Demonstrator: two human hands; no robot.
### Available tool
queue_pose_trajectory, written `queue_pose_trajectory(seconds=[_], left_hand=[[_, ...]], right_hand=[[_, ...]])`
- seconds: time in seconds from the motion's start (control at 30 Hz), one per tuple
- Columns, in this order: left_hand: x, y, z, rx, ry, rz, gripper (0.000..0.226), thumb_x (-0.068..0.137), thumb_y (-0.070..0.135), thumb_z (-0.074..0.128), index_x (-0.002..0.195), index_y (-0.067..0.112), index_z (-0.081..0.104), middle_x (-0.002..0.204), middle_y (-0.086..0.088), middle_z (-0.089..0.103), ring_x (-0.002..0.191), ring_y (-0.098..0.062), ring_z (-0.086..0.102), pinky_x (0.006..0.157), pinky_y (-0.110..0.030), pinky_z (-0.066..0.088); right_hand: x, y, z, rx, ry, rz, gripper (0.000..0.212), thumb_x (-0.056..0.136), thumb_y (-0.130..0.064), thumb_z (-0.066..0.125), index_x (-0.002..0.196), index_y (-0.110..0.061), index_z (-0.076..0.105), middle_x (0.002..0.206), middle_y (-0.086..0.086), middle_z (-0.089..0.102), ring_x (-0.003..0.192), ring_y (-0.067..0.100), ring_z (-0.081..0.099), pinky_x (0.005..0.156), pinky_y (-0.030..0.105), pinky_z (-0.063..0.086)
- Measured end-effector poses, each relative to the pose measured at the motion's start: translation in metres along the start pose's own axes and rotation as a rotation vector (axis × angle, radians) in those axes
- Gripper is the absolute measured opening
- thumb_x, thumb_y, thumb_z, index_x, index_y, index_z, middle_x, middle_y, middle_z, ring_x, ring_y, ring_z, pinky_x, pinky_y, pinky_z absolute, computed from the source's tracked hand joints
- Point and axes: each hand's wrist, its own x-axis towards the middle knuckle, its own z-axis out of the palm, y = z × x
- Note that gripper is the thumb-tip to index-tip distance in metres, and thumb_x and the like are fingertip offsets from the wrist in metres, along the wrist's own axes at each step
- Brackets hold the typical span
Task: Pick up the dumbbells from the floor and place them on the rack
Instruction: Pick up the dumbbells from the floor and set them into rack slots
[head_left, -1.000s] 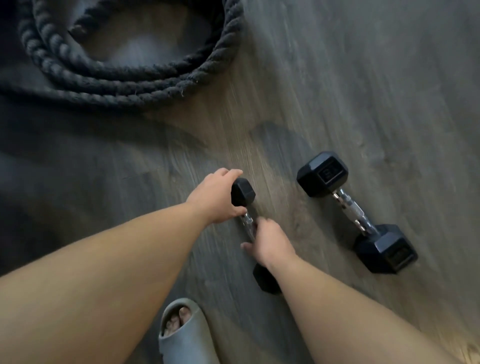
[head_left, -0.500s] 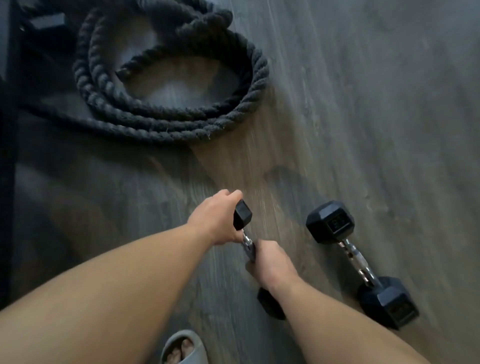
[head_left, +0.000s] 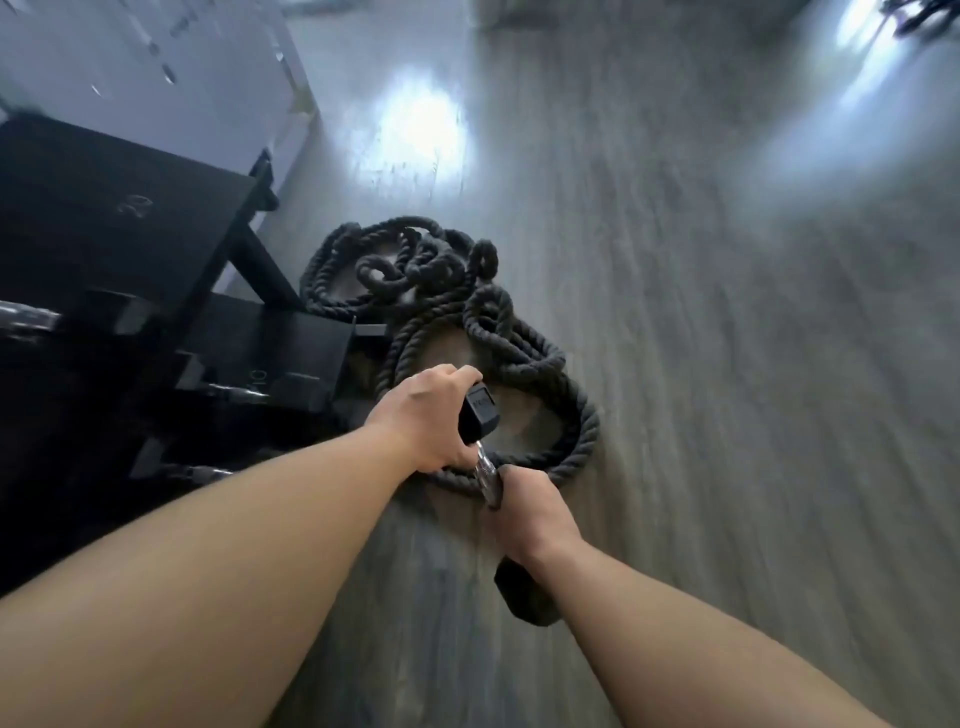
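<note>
A small black hex dumbbell (head_left: 479, 415) with a chrome handle is lifted off the floor, held by both hands. My left hand (head_left: 423, 415) wraps its far head. My right hand (head_left: 530, 512) is closed around the handle, and the near head pokes out below my wrist. The black dumbbell rack (head_left: 156, 291) stands to the left, with chrome handles of other dumbbells showing on its shelves. The second, larger dumbbell is out of view.
A thick black battle rope (head_left: 467, 332) lies coiled on the grey wood floor (head_left: 727, 415) just beyond my hands, beside the rack's right end. A pale wall (head_left: 130, 62) runs behind the rack. Bright light patches glare on the floor farther off.
The dumbbell has come up from the floor in both hands. My view has swung up and left, bringing the rack in and losing the larger dumbbell and my sandalled foot.
</note>
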Motion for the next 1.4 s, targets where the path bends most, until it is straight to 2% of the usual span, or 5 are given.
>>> queue_pose_trajectory(seconds=[0.23, 0.5, 0.93, 1.2, 1.4], left_hand=[[-0.109, -0.025, -0.179, 0.038, 0.117, -0.161, 0.083, 0.057, 0.063, 0.084, 0.121, 0.018, 0.056, 0.116, -0.001, 0.066, 0.106, -0.027, 0.065, 0.088, -0.046, 0.057], [-0.279, -0.096, -0.265, 0.038, 0.148, -0.464, 0.090, 0.058, 0.064, 0.089, 0.130, 0.019, 0.058, 0.121, -0.002, 0.066, 0.108, -0.028, 0.066, 0.087, -0.044, 0.059], [-0.491, -0.275, -0.288, 0.039, 0.055, -0.873, 0.088, 0.064, 0.057, 0.092, 0.136, 0.021, 0.055, 0.117, -0.002, 0.065, 0.100, -0.023, 0.063, 0.082, -0.040, 0.058], [-0.534, -0.370, -0.255, 0.034, 0.043, -0.980, 0.085, 0.070, 0.055, 0.090, 0.138, 0.018, 0.055, 0.125, -0.007, 0.064, 0.108, -0.028, 0.063, 0.083, -0.039, 0.056], [-0.517, -0.411, -0.215, -0.051, 0.056, -1.006, 0.081, 0.071, 0.054, 0.090, 0.135, 0.017, 0.058, 0.125, -0.007, 0.064, 0.115, -0.028, 0.062, 0.085, -0.039, 0.054]], right_hand=[[-0.081, -0.161, -0.066, -0.075, -0.052, -0.160, 0.014, 0.077, -0.021, 0.067, 0.072, -0.019, 0.054, 0.077, 0.001, 0.061, 0.074, 0.025, 0.057, 0.063, 0.028, 0.040], [-0.180, -0.300, -0.023, -0.177, -0.260, -0.372, 0.017, 0.077, -0.020, 0.070, 0.070, -0.017, 0.055, 0.068, -0.005, 0.055, 0.071, 0.021, 0.058, 0.063, 0.026, 0.038], [-0.269, -0.472, 0.179, -0.225, -0.635, -0.534, 0.010, 0.082, -0.016, 0.070, 0.085, -0.016, 0.061, 0.082, 0.008, 0.072, 0.072, 0.028, 0.074, 0.068, 0.047, 0.064], [-0.266, -0.518, 0.279, -0.381, -0.763, -0.552, 0.009, 0.093, -0.021, 0.068, 0.095, -0.018, 0.060, 0.095, 0.008, 0.071, 0.084, 0.027, 0.073, 0.077, 0.042, 0.063], [-0.229, -0.513, 0.318, -0.493, -0.751, -0.576, 0.008, 0.095, -0.021, 0.066, 0.093, -0.022, 0.058, 0.090, 0.000, 0.064, 0.071, 0.014, 0.063, 0.061, 0.028, 0.053]])
